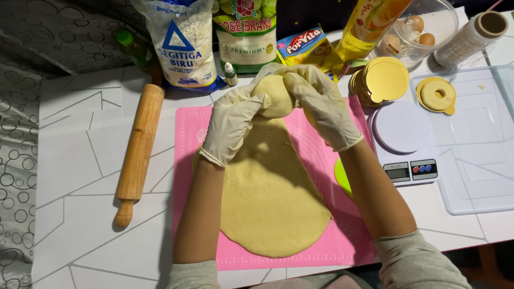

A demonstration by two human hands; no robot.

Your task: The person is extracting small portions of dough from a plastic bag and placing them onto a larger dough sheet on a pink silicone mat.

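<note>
Both my hands wear pale thin gloves. My left hand (pixel 231 124) and my right hand (pixel 324 104) grip the far end of a flattened sheet of yellow dough (pixel 273 200), where it is bunched into a rounded lump (pixel 274 93) lifted off the mat. The rest of the sheet lies spread on a pink silicone mat (pixel 187 160), its near edge rounded.
A wooden rolling pin (pixel 138 152) lies left of the mat. A kitchen scale (pixel 404 147), a stack of gold round boards (pixel 381 80), a clear plastic tray (pixel 476 144) and a green scraper (pixel 341 175) sit at the right. Flour bags, an oil pouch, eggs and a roll stand at the back.
</note>
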